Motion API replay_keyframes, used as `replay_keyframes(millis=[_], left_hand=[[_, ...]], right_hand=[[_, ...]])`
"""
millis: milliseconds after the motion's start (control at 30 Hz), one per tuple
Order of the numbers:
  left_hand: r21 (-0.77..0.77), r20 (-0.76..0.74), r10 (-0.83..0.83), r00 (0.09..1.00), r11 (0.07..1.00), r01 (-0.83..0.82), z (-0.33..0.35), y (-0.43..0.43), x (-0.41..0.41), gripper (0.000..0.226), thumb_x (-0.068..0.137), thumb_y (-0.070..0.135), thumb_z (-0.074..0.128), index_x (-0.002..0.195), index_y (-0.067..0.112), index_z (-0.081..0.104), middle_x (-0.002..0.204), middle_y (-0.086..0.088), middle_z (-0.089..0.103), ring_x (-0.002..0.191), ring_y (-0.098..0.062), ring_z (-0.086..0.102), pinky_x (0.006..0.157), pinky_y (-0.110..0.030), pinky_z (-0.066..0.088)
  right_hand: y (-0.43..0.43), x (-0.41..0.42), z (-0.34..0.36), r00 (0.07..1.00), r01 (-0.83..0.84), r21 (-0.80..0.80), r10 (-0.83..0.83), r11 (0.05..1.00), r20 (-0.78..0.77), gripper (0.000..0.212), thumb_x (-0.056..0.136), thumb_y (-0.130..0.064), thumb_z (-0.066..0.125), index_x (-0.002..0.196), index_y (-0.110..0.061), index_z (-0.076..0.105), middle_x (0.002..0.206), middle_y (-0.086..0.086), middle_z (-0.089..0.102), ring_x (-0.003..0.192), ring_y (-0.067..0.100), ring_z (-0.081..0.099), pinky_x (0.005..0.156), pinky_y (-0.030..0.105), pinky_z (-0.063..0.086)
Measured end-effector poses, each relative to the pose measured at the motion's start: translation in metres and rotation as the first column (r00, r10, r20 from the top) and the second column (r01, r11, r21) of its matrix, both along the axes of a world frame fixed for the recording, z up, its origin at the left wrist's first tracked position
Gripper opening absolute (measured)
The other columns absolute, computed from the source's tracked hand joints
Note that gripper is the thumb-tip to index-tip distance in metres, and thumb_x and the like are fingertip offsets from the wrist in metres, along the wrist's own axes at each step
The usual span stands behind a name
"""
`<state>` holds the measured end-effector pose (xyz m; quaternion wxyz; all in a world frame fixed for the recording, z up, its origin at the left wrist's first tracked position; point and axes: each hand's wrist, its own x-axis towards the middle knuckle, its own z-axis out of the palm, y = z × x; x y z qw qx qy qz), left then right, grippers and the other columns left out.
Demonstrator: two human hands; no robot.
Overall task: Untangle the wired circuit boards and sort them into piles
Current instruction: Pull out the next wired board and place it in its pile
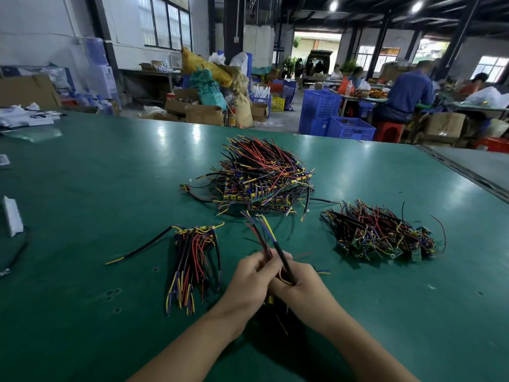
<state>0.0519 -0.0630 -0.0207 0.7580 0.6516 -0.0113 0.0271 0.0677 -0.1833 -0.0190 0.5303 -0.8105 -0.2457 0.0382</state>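
Low at centre frame, the left hand (254, 277) and right hand (300, 282) meet above the green table (82, 188), both curled round a bundle of red, yellow and black wires (265, 239), best drawn straight, then laid on the combed pile (192, 260) at left, clear of the tangled heap (264, 177) above.

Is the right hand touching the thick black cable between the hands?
Touching. In the head view the thick black cable runs down into the right hand, which grips it.

Green table (110, 188) bearing three wired-board piles (264, 177).
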Motion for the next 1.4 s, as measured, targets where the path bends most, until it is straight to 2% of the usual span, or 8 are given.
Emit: replay_keyframes(millis=[167, 267, 367, 467, 633, 767, 1067, 1400], left_hand=[[-0.283, -0.026, 0.071, 0.997, 0.956, -0.075, 0.007, 0.003, 0.003, 0.026, 0.097, 0.017, 0.047, 0.084, 0.003, 0.065, 0.104, -0.009, 0.074, 0.098, -0.022, 0.070, 0.080, -0.029, 0.054], [-0.300, -0.029, 0.065, 0.997, 0.951, -0.071, 0.009, 0.005, 0.002, 0.029, 0.099, 0.020, 0.045, 0.080, 0.005, 0.060, 0.108, -0.010, 0.073, 0.099, -0.029, 0.069, 0.087, -0.042, 0.053], [-0.294, -0.023, 0.103, 0.994, 0.950, -0.105, 0.012, 0.006, 0.000, 0.030, 0.101, 0.021, 0.041, 0.078, 0.006, 0.054, 0.100, -0.015, 0.074, 0.092, -0.029, 0.071, 0.077, -0.033, 0.055], [-0.287, -0.031, 0.116, 0.993, 0.950, -0.120, 0.014, 0.006, 0.000, 0.026, 0.101, 0.016, 0.041, 0.083, 0.003, 0.055, 0.088, -0.018, 0.074, 0.077, -0.028, 0.073, 0.065, -0.026, 0.055], [-0.301, -0.090, 0.094, 0.992, 0.946, -0.117, 0.014, 0.004, -0.001, 0.024, 0.101, 0.020, 0.044, 0.093, 0.003, 0.059, 0.079, -0.019, 0.073, 0.065, -0.028, 0.070, 0.058, -0.031, 0.055], [-0.260, -0.109, 0.104, 0.989, 0.957, -0.129, 0.013, 0.007, 0.000, 0.027, 0.102, 0.023, 0.042, 0.093, 0.003, 0.059, 0.072, -0.012, 0.072, 0.048, -0.024, 0.063, 0.048, -0.024, 0.049], [-0.015, 0.003, 0.249, 0.968, 0.968, -0.249, 0.003, 0.009, 0.004, 0.024, 0.099, 0.011, 0.050, 0.082, 0.008, 0.066, 0.082, -0.013, 0.071, 0.076, -0.028, 0.067, 0.072, -0.040, 0.057], [0.099, 0.199, 0.228, 0.953, 0.963, -0.251, 0.006, 0.009, 0.001, 0.026, 0.098, 0.006, 0.050, 0.089, 0.014, 0.073, 0.086, 0.006, 0.075, 0.082, -0.007, 0.068, 0.076, -0.015, 0.049]], right_hand=[[0.001, -0.003, 0.005, 0.997, 0.072, 0.107, -0.067, 0.992, -0.050, 0.023, 0.101, -0.026, 0.052, 0.093, -0.038, 0.070, 0.069, -0.018, 0.067, 0.061, -0.006, 0.057, 0.057, 0.013, 0.040], [0.003, -0.005, 0.006, 0.970, 0.239, 0.088, -0.234, 0.967, -0.067, 0.028, 0.101, -0.045, 0.039, 0.113, -0.043, 0.065, 0.093, -0.008, 0.075, 0.078, 0.006, 0.067, 0.068, 0.024, 0.050], [0.000, -0.001, 0.006, 0.936, 0.341, -0.113, -0.348, 0.933, -0.052, 0.058, 0.101, -0.044, 0.035, 0.152, -0.017, 0.029, 0.141, 0.006, 0.055, 0.110, 0.008, 0.059, 0.087, 0.022, 0.039], [-0.003, 0.002, 0.009, 0.937, 0.347, -0.004, -0.347, 0.938, -0.037, 0.075, 0.097, -0.011, 0.047, 0.154, -0.029, 0.002, 0.154, -0.008, 0.028, 0.134, 0.008, 0.036, 0.105, 0.019, 0.027], [-0.002, 0.003, 0.011, 0.913, 0.336, 0.457, -0.166, 0.824, -0.372, 0.060, 0.086, 0.011, 0.040, 0.123, -0.028, 0.066, 0.131, -0.003, 0.061, 0.117, 0.020, 0.063, 0.102, 0.041, 0.047], [-0.007, 0.009, 0.018, 0.876, 0.350, 0.684, 0.035, 0.640, -0.481, 0.058, 0.080, 0.017, 0.028, 0.112, -0.008, 0.069, 0.117, 0.006, 0.071, 0.112, 0.014, 0.065, 0.091, 0.035, 0.050], [-0.005, 0.009, 0.009, 0.848, 0.221, 0.571, 0.133, 0.791, -0.513, 0.063, 0.076, 0.031, 0.028, 0.123, -0.003, 0.053, 0.097, 0.014, 0.072, 0.086, 0.021, 0.070, 0.071, 0.028, 0.055], [-0.010, 0.007, 0.008, 0.992, -0.009, -0.032, 0.005, 0.999, -0.126, 0.012, 0.095, -0.014, 0.061, 0.093, -0.014, 0.073, 0.056, -0.007, 0.059, 0.048, 0.008, 0.049, 0.050, 0.022, 0.043]])
